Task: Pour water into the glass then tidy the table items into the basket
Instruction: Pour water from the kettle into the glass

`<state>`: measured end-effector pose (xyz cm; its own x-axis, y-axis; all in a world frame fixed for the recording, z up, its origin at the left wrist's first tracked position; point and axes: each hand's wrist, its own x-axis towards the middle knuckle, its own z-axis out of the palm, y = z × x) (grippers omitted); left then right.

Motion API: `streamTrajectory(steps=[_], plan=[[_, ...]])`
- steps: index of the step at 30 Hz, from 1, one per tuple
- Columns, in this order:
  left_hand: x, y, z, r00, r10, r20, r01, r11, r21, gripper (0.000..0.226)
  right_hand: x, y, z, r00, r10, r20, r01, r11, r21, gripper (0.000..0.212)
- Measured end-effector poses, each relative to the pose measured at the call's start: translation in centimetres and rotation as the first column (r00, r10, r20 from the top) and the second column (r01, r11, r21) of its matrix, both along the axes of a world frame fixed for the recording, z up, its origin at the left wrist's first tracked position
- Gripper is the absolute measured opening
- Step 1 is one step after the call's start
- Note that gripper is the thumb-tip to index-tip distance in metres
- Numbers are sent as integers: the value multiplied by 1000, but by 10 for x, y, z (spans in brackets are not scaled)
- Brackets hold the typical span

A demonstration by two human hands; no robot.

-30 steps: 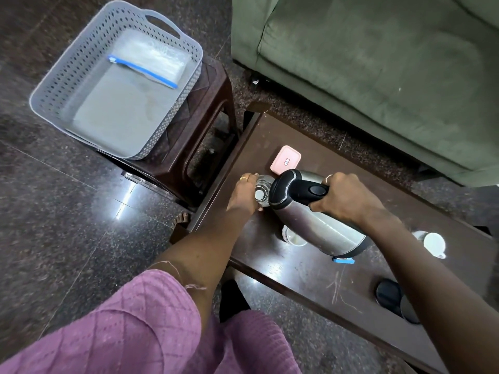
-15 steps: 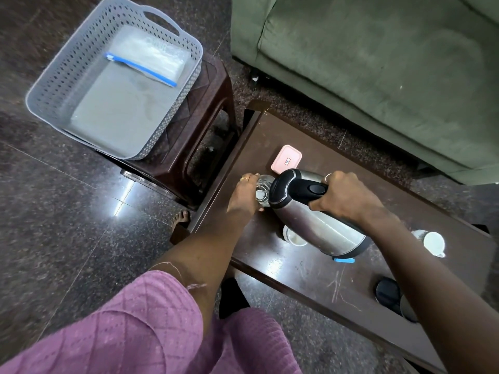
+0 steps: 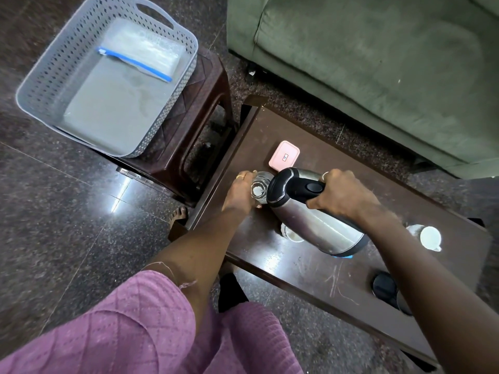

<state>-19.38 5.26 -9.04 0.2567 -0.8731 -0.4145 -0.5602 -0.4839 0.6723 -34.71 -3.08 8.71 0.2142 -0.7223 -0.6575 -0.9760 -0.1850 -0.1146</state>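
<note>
On the dark table (image 3: 310,268) by the sofa, my right hand (image 3: 340,195) grips the heavy kettle (image 3: 316,225) by its handle, tipped toward 9 o'clock, while my left hand (image 3: 240,194) wraps the breakable, slippery glass (image 3: 259,187).

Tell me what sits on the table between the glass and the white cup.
In the head view, the tilted kettle held by the right hand spans most of the stretch between the glass and the white cup.

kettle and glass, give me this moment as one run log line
phase: pouring | right hand: tilts kettle by handle | left hand: steadies glass on table | basket: holds zip bag
</note>
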Motion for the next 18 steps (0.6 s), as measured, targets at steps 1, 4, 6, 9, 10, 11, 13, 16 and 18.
streamTrajectory(steps=[1,4,6,9,10,11,13,16,18], plan=[[0,0,0,1000,1,-4,-1,1000,0,80,0,0,0,1000,1,0,-1,1000,0,28],[0,0,0,1000,10,-9,-10,1000,7,82,-1,0,0,1000,-1,5,1,1000,3,27],[-1,0,0,1000,15,-11,-15,1000,6,83,-1,1,0,1000,-6,5,6,1000,2,27],[-1,1,1,999,28,-19,-28,1000,4,83,-1,0,0,1000,-7,0,7,1000,2,27],[-1,0,1,999,32,-20,-32,999,3,83,-1,0,0,1000,-8,-3,8,1000,4,27],[-1,0,1,999,33,-21,-33,999,3,82,-1,0,0,1000,-9,-5,9,1000,6,27],[-1,0,2,999,25,-27,-25,1000,5,81,0,0,1,1000,-7,-9,7,1000,9,28],[0,0,3,999,12,-33,-12,1000,5,81,1,1,2,1000,-10,-12,10,1000,13,30],[0,0,3,999,11,-31,-11,1000,7,81,1,1,4,1000,-12,-10,13,1000,16,30]])
